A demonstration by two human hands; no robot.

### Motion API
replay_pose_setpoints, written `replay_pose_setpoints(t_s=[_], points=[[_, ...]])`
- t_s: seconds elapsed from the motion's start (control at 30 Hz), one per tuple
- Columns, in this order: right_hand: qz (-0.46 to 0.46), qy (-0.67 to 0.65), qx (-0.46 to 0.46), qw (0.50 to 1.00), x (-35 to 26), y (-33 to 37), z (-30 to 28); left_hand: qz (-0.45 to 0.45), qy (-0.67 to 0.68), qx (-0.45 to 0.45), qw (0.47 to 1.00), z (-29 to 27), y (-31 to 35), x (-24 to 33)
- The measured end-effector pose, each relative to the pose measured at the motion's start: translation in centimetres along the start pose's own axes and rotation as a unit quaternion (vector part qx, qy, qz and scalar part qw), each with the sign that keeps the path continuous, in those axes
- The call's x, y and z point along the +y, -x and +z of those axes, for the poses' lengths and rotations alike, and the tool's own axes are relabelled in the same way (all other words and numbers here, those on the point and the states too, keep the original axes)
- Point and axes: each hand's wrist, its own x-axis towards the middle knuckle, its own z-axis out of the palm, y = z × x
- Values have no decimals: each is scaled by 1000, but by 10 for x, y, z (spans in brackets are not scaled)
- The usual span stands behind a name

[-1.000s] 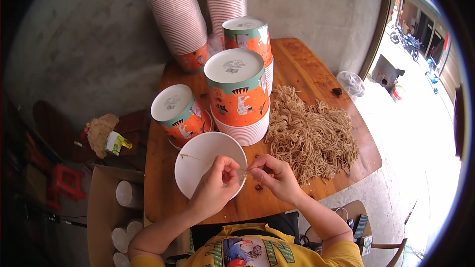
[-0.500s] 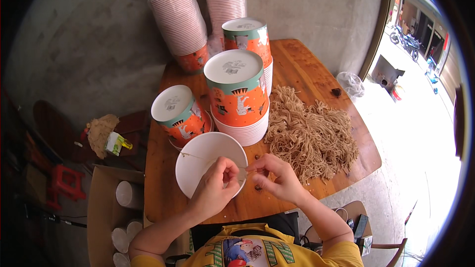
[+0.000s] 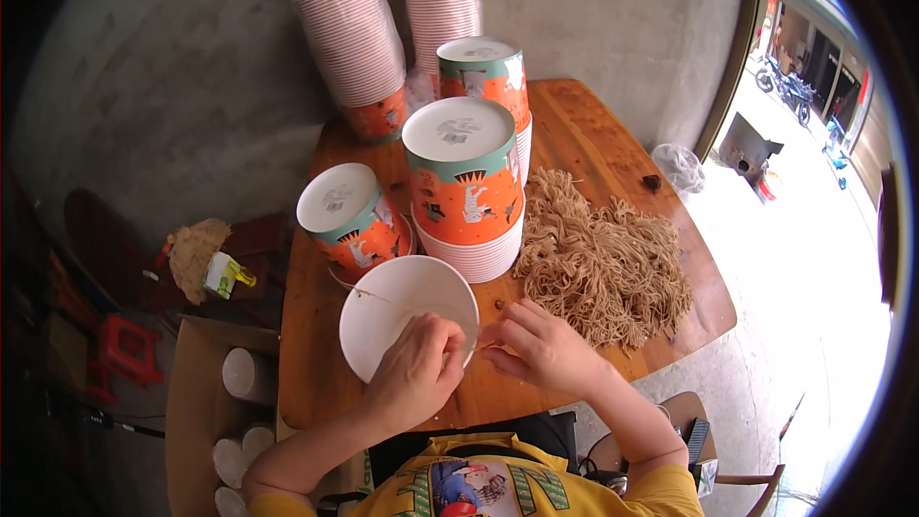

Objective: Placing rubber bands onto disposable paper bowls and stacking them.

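Observation:
A white paper bowl (image 3: 397, 302) lies open on the wooden table (image 3: 593, 148) in front of me. My left hand (image 3: 416, 369) rests on the bowl's near rim, fingers pinched on a thin noodle strand (image 3: 369, 294) that stretches across the bowl to its left rim. My right hand (image 3: 541, 345) is just right of the bowl, fingertips pinched on the same strand's end near the left hand. A heap of brown dry noodles (image 3: 603, 258) lies to the right of the bowl, close to my right hand.
Stacks of upturned orange printed paper bowls (image 3: 464, 182) stand behind the white bowl, with a shorter stack (image 3: 349, 220) at the left. Tall wrapped stacks of bowls (image 3: 354, 43) lean at the wall. A cardboard box with cup stacks (image 3: 230, 393) sits on the floor, left.
Both hands have stayed at the bowl's near rim, with only slight finger movement on the strand.

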Motion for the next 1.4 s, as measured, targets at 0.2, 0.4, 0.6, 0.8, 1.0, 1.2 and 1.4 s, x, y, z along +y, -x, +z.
replay_pose_setpoints(t_s=[0.2,0.4,0.6,0.8,1.0,1.2,1.4], points=[[-21,58,-36,997,8,-15,-26,-4,-64,-116,991,-24,28,9],[-87,-39,-26,995,6,-41,5,94,-127,-103,982,-53,44,-5],[-43,-83,-15,996,-15,-48,39,-54,-28,-4,998,-44,49,-11],[23,-98,-35,994,-29,-52,41,-87,-18,103,991,-21,44,-15],[36,-36,9,999,-25,-52,43,-42,-47,43,997,-29,51,-21],[22,-67,13,997,-24,-54,44,-86,14,54,995,-29,51,-16],[30,-72,8,997,-27,-52,43,-113,-8,110,987,-19,49,-17]])
